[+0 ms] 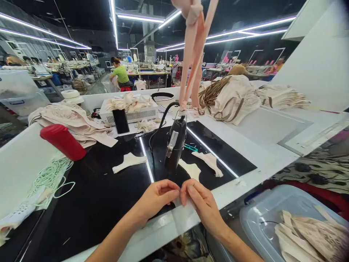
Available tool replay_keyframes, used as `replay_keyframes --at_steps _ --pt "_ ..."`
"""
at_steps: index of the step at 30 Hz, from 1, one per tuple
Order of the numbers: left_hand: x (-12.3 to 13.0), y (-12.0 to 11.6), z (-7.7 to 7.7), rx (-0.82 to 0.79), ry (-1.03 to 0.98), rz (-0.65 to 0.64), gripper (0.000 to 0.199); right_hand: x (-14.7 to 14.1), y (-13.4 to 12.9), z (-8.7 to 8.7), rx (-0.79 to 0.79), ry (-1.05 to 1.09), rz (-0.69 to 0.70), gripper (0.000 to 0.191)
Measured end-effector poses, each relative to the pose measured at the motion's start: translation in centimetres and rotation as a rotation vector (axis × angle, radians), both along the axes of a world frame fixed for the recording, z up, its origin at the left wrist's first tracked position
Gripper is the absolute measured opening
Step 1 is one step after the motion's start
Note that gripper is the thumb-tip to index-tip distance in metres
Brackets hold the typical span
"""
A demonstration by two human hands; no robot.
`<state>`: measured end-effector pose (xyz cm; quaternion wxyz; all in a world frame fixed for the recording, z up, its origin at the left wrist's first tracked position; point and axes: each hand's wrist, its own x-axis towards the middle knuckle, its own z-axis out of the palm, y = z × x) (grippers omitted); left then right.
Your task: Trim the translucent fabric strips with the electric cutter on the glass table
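My left hand (156,199) and my right hand (201,201) meet at the front edge of the black work surface (89,203). Both have thumb and fingers pinched together, tips nearly touching. Whatever they may hold is too small or hidden to make out. Just beyond them stands a black corded device (176,145), with pale pink fabric strips (191,62) above it. A cream curved fabric piece (191,169) lies right behind my right hand. Another cream piece (209,162) is farther right, and a third piece (129,162) lies to the left.
A red bottle (64,142) lies beside pale green cord (51,174) at left. Behind are a dark phone (120,121), a white vented box (136,113) and heaped garments (234,98). A clear plastic bin (261,222) holds fabric at lower right. A person (120,74) sits in the background.
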<state>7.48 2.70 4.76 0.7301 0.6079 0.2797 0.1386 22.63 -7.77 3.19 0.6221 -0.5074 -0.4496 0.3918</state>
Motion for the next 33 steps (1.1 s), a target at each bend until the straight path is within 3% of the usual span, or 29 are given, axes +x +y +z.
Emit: replay_keyframes --at_steps 3,7,14,21,26,33 --pt "-1.3 0.4 -0.1 0.02 -0.009 0.02 0.032 -0.5 0.3 0.0 -0.063 0.053 0.006 0.025" --pt "-3.2 1.2 -0.1 0.054 0.03 0.063 0.029 -0.1 0.4 -0.2 -0.177 0.137 0.072 0.037" --pt "-5.6 1.8 0.7 0.089 0.124 0.081 0.028 -0.2 0.3 0.3 -0.354 0.005 0.185 0.032" --pt "-6.5 2.4 0.9 0.122 0.187 0.111 0.03 -0.7 0.9 0.0 -0.451 -0.064 0.181 0.025" --pt "-6.7 2.9 1.0 0.168 0.259 0.151 0.024 -1.0 1.3 -0.6 -0.445 -0.123 0.163 0.022" --pt "-6.9 3.4 0.8 0.183 0.29 0.184 0.024 -1.8 1.4 -0.1 -0.401 -0.205 0.182 0.02"
